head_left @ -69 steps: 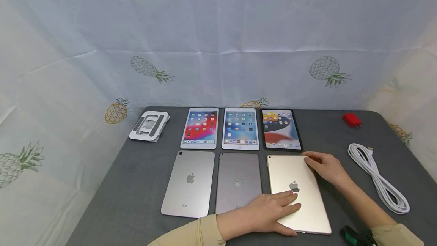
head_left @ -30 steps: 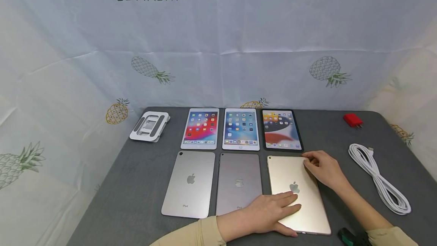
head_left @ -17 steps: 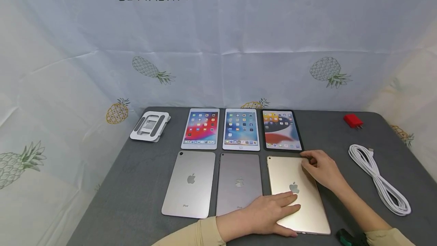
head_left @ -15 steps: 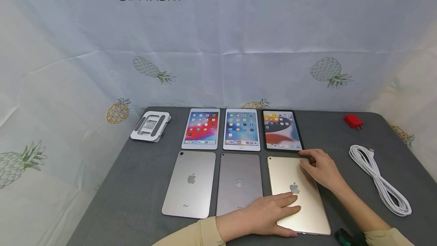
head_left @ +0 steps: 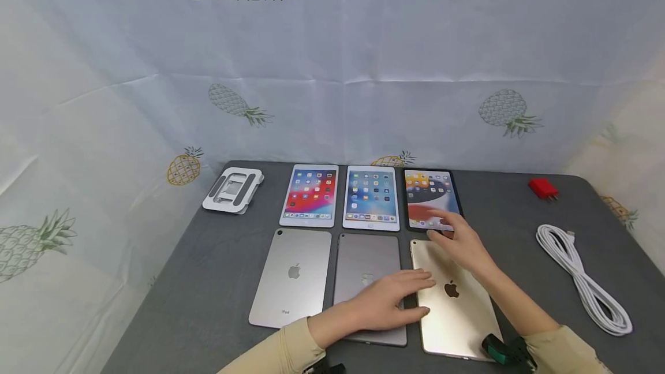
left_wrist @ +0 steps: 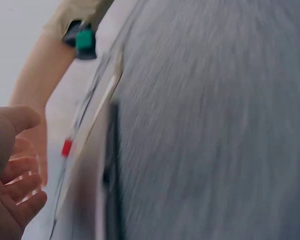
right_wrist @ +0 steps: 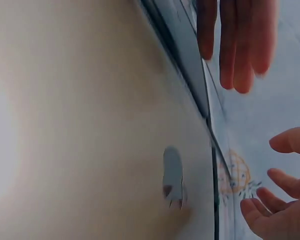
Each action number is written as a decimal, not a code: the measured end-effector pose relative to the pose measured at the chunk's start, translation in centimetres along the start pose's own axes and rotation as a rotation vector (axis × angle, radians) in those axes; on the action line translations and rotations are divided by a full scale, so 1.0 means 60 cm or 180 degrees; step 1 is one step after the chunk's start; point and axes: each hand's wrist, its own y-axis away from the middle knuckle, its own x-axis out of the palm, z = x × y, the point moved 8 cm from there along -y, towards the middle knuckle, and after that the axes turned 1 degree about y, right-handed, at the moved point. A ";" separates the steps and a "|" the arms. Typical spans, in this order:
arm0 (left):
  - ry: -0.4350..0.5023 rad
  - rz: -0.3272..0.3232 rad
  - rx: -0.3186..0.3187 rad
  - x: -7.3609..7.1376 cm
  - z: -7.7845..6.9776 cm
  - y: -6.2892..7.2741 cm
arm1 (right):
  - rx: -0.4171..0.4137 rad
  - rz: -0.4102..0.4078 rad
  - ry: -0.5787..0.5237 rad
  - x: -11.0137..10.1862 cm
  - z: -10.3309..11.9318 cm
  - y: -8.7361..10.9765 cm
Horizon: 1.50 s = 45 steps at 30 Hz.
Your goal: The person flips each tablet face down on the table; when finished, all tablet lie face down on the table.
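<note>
My left hand (head_left: 387,302) hovers, fingers extended, over the dark grey tablet (head_left: 366,258), its fingertips overlapping the left edge of the gold tablet (head_left: 457,325). That gold tablet lies face down, its apple logo up. Over its far edge is my right hand (head_left: 462,247), its fingertips overlapping the lower part of the black-framed tablet (head_left: 428,192), whose screen is lit. The right wrist view shows my right fingers (right_wrist: 242,45) straight, clear of the gold back (right_wrist: 90,125). In the left wrist view, my left hand (left_wrist: 12,195) is empty with fingers slightly bent.
Left of the dark grey tablet lies a silver tablet (head_left: 291,281), back up. Behind are two white-framed tablets (head_left: 309,195) with lit screens. A folded white stand (head_left: 232,190) lies far left. At right are a red plug adapter (head_left: 543,188) and a coiled white cable (head_left: 584,281).
Both hands have come off the gold tablet. My left hand has moved left and away from me, over the dark grey tablet; my right has moved left toward the black-framed tablet.
</note>
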 end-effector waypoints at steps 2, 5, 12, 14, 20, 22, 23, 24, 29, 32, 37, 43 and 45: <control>0.0129 -0.0180 -0.0155 -0.021 0.021 0.010 | -0.0013 0.0052 -0.0214 0.014 0.009 -0.009; 0.0418 -0.0479 -0.0455 -0.056 0.058 0.028 | -0.0002 0.0132 -0.0448 0.036 0.024 -0.023; 0.0650 -0.1366 -0.1085 -0.144 0.152 0.081 | 0.0246 0.0332 -0.0851 0.103 0.058 -0.051; 0.0759 -0.1620 -0.1247 -0.166 0.177 0.099 | 0.0239 0.0382 -0.1018 0.125 0.071 -0.057; 0.1109 -0.2254 -0.1797 -0.216 0.238 0.158 | 0.0143 0.0515 -0.1351 0.186 0.109 -0.065; 0.1123 -0.2350 -0.2066 -0.227 0.254 0.178 | 0.0160 0.0567 -0.1401 0.203 0.116 -0.066; 0.1132 -0.2382 -0.2186 -0.231 0.261 0.187 | 0.0195 0.0584 -0.1436 0.210 0.119 -0.067; 0.1138 -0.2405 -0.2295 -0.236 0.267 0.196 | 0.0220 0.0601 -0.1450 0.217 0.121 -0.068; 0.1052 -0.2468 -0.2752 -0.251 0.295 0.235 | 0.0297 0.0702 -0.1623 0.249 0.132 -0.072; 0.1048 -0.2412 -0.2925 -0.255 0.307 0.250 | 0.0316 0.0807 -0.1719 0.266 0.140 -0.075; 0.1195 -0.2220 -0.3075 -0.252 0.320 0.260 | 0.0400 0.0968 -0.1838 0.289 0.152 -0.082; 0.1294 -0.2078 -0.3178 -0.254 0.324 0.263 | 0.0451 0.1075 -0.1914 0.303 0.162 -0.084; 0.1395 -0.2102 -0.3183 -0.257 0.324 0.265 | 0.0444 0.1082 -0.1931 0.305 0.164 -0.085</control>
